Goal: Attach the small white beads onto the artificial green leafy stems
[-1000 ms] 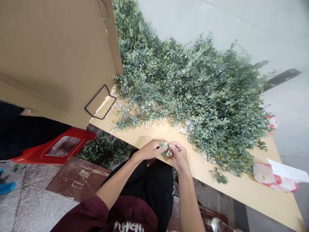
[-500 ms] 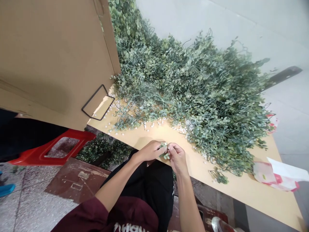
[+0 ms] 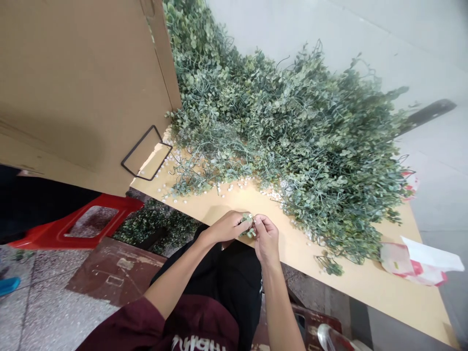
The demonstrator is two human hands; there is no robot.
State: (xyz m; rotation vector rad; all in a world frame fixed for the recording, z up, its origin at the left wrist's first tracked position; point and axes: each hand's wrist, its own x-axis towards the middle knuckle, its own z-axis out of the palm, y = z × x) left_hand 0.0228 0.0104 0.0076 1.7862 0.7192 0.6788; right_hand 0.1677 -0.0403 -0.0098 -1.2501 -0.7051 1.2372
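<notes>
My left hand is closed on a small sprig of green leaves at the table's near edge, over my lap. A tiny white dot shows at the sprig's top. My right hand meets it from the right, thumb and forefinger pinched on what looks like a small white bead. The fingers partly hide it. Beyond the hands, a large heap of leafy green stems covers much of the table. Small white beads lie scattered along the heap's near side.
A big cardboard box stands at the left, beside a black wire frame. A dark handle sticks out behind the heap. A red-and-white packet and a loose sprig lie at the right. A red plastic stool stands lower left.
Both hands stay together at the sprig, with only slight finger movement. The whole view has shifted slightly.
</notes>
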